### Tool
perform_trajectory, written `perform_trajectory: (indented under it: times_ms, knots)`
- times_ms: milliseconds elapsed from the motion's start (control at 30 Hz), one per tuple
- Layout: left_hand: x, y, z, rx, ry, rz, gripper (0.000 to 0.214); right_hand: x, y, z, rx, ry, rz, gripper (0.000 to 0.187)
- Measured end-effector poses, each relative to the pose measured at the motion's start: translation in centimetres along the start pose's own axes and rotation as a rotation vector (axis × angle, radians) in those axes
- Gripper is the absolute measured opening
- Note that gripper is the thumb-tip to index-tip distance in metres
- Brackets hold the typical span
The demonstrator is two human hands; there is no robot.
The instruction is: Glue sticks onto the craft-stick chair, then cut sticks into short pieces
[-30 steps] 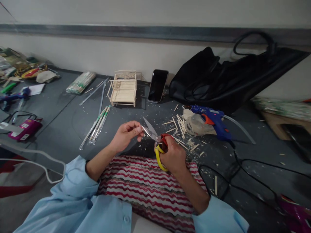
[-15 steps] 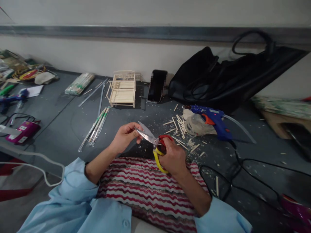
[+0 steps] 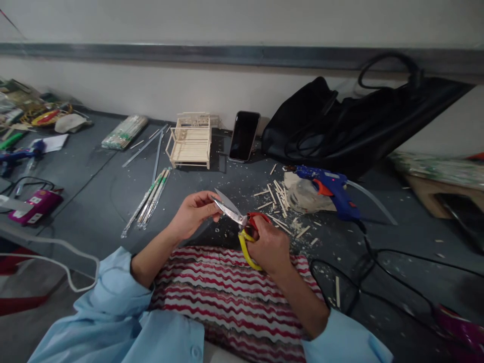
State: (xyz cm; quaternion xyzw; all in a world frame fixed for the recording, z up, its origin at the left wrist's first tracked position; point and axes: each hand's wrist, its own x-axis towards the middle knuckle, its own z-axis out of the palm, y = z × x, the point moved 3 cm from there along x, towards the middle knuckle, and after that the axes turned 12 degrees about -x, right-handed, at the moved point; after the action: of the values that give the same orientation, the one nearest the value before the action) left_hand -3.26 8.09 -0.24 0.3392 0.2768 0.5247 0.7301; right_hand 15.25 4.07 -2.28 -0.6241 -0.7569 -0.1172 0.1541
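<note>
The right hand (image 3: 269,247) grips the red and yellow handles of the scissors (image 3: 231,210), blades parted, above the striped cloth (image 3: 227,292) at the tabletop's (image 3: 94,196) near edge. The left hand (image 3: 194,214) is pinched shut at the blade tips; what it pinches is too small to tell. A blue glue gun (image 3: 333,189) lies to the right.

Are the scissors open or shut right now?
Open, narrowly: the two blades of the scissors spread in a slim V toward the left hand; the right hand grips the handles.
</note>
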Motion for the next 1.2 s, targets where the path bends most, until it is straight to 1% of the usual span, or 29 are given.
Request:
perform_trajectory:
  times_ms: [167,300,467,600,767,900,1000,1067,1200]
  knots:
    - [0.1,-0.3,-0.5,0.148,0.062,0.094,0.018,0.0,-0.3,-0.1,-0.016,-0.003,0.017,0.019]
    - [0.0,-0.5,-0.6,0.244,0.108,0.105,0.017,0.0,-0.5,-0.3,-0.037,-0.004,0.038,0.019]
    - [-0.2,-0.4,-0.4,0.291,0.076,0.099,0.017,0.2,-0.6,-0.6,-0.025,0.001,0.028,0.018]
    - [-0.3,-0.3,-0.5,0.290,0.044,0.112,0.017,0.3,-0.7,-0.7,-0.006,0.013,0.024,0.016]
    - [-0.4,-0.3,-0.4,0.267,0.025,0.130,0.019,0.1,-0.6,-0.2,-0.001,0.011,0.033,0.014]
    - [-0.5,-0.3,-0.4,0.289,0.042,0.137,0.021,-0.3,-0.6,0.3,-0.027,-0.015,0.039,0.014]
    - [-0.4,-0.3,-0.5,0.333,0.059,0.136,0.022,-0.3,-0.6,0.6,-0.027,-0.060,0.055,0.014]
    - [-0.3,-0.3,-0.5,0.334,0.050,0.134,0.021,-0.2,-0.5,0.6,-0.001,-0.077,0.070,0.015]
    - [-0.1,-0.3,-0.4,0.289,0.025,0.124,0.021,0.1,0.1,0.6,0.127,-0.094,0.157,0.013]
